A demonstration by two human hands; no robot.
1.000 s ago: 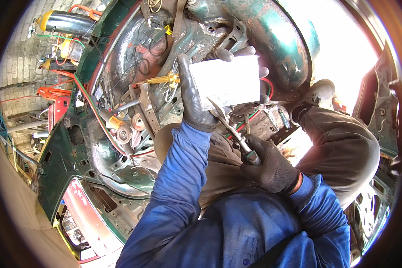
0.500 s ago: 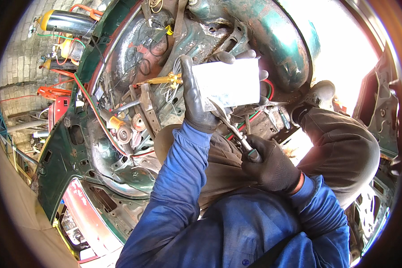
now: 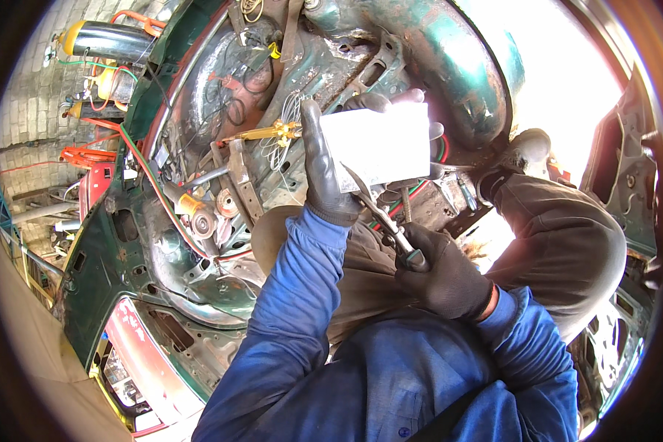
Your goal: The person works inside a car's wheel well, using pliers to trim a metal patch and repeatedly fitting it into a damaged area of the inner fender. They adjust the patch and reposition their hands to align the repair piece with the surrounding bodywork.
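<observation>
A bright, flat rectangular sheet (image 3: pixel 383 144), glaring white in the light, lies across my gloved left hand (image 3: pixel 325 184). The thumb runs along its left edge, and the fingers reach behind it and show past its top and right side. My gloved right hand (image 3: pixel 446 274) is closed around the handles of a pair of metal snips (image 3: pixel 387 223). The snips point up and left, with one blade lying over the sheet's lower left corner. My right palm and the glare hide how far the handles are apart and whether the blades have cut in.
Around me is a green, partly stripped car body (image 3: pixel 449 59). To the left lie an angle grinder (image 3: pixel 195 210), a brass torch (image 3: pixel 272 132), wire and hoses. Gas cylinders (image 3: pixel 114 40) are by the brick wall. Pliers (image 3: pixel 449 195) lie beyond my right hand.
The sheet has come slightly lower and tilted a little. The snips have shifted and turned slightly with my right hand, their blade staying by the lower left corner.
</observation>
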